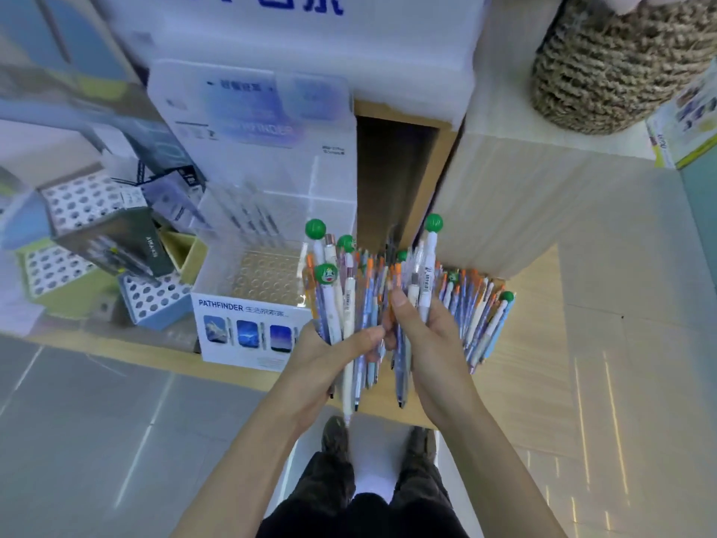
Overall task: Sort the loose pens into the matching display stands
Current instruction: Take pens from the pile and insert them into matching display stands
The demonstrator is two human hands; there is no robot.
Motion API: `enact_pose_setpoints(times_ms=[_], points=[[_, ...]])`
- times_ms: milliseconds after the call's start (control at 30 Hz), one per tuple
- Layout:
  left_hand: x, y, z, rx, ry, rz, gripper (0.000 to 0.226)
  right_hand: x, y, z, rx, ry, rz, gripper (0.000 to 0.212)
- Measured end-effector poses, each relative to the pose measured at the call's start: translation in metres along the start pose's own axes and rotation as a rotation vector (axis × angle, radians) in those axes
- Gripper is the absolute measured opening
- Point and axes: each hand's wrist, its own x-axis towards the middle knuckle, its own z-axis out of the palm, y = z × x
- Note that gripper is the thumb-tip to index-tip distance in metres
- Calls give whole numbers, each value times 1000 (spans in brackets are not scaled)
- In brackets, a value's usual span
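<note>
In the head view, our left hand curls its fingers round a fanned bunch of blue, white and orange pens with green ball tops; our right hand grips a similar bunch. Both sit over the light wooden surface, right of the white PATHFINDER cardboard stand.

At frame centre the left hand and right hand each hold pens, side by side above the shelf. Just left of them is the Pathfinder stand, with a tall box behind it. Perforated stands cluster at centre left. Loose pens lie just right of the right hand. A basket sits at upper right.
</note>
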Motion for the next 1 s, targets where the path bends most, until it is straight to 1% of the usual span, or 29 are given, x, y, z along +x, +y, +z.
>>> enact_pose_setpoints(times_ms=[67, 133, 200, 233, 267, 333, 367, 433, 567, 633, 700, 733, 767, 867, 900, 933, 967, 1000], points=[[-8, 2, -15, -41, 35, -17, 26, -6, 0, 22, -27, -12, -24, 28], [-15, 4, -27, -76, 113, -16, 18, -11, 3, 38, -10, -36, -11, 28], [-22, 7, -36, -84, 174, 1, 22, -14, 6, 51, 13, -61, 20, 32], [-24, 8, -40, -94, 192, 7, 23, -15, 8, 57, 9, -86, 37, 33], [-27, 10, -44, -108, 215, 8, 23, -15, 10, 63, 9, -114, 51, 29], [-29, 12, -52, -136, 258, 24, 24, -15, 9, 77, 24, -161, 106, 16], [-29, 14, -55, -151, 269, 44, 25, -13, 9, 84, 48, -186, 133, 16], [-31, 17, -63, -171, 295, 78, 29, -8, 11, 97, 94, -237, 184, 23], [-37, 23, -84, -217, 406, 129, 29, -1, 13, 124, 59, -370, 235, 28], [-40, 27, -96, -220, 445, 170, 33, 3, 18, 140, 33, -451, 242, 22], [-47, 32, -109, -240, 496, 207, 31, 5, 20, 159, 10, -479, 247, 17], [-52, 34, -117, -252, 514, 217, 29, 5, 23, 169, -15, -510, 244, 22], [-56, 37, -126, -262, 526, 225, 28, 5, 25, 180, -39, -546, 244, 35], [-70, 41, -158, -307, 570, 250, 28, -2, 32, 220, -67, -605, 298, 82], [-74, 43, -170, -330, 597, 258, 26, -3, 37, 233, -81, -619, 302, 91], [-79, 45, -183, -350, 628, 265, 25, -5, 43, 248, -93, -623, 301, 94], [-83, 47, -196, -362, 656, 273, 26, -6, 47, 263, -93, -624, 305, 92], [-87, 50, -210, -369, 676, 281, 27, -8, 51, 280, -89, -623, 320, 84]])
